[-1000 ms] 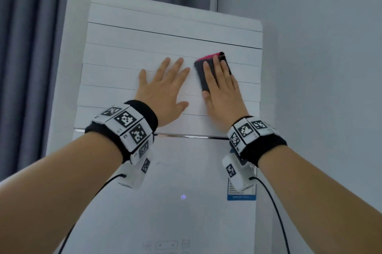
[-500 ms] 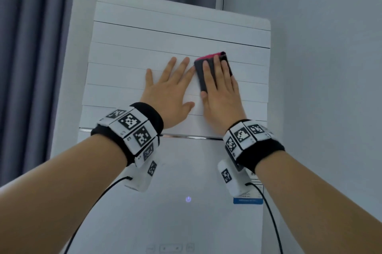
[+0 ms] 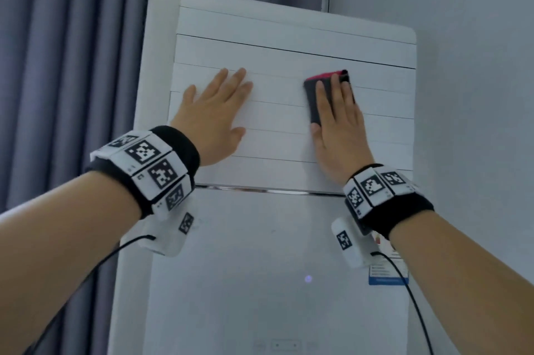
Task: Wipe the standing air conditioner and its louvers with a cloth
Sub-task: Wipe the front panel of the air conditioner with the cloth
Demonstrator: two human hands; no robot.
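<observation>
Pressing a folded dark cloth (image 3: 313,100) with a pink edge flat under straight fingers, the right hand (image 3: 338,123) lies on the closed louvers (image 3: 277,114) of the standing air conditioner (image 3: 260,239), toward 3 o'clock on the slatted panel, while the left hand (image 3: 215,114) rests flat and empty toward 9 o'clock. Slats run 9-to-3, so the likely stroke follows them: a short reach remains to the cabinet's edge at 3 o'clock, where the wall (image 3: 476,123) stands close, and bare slats lie between the hands and at 12 o'clock.

A single head-worn camera looks forward, close up, at the white air conditioner (image 3: 289,129) front, forearms reaching in from below.
</observation>
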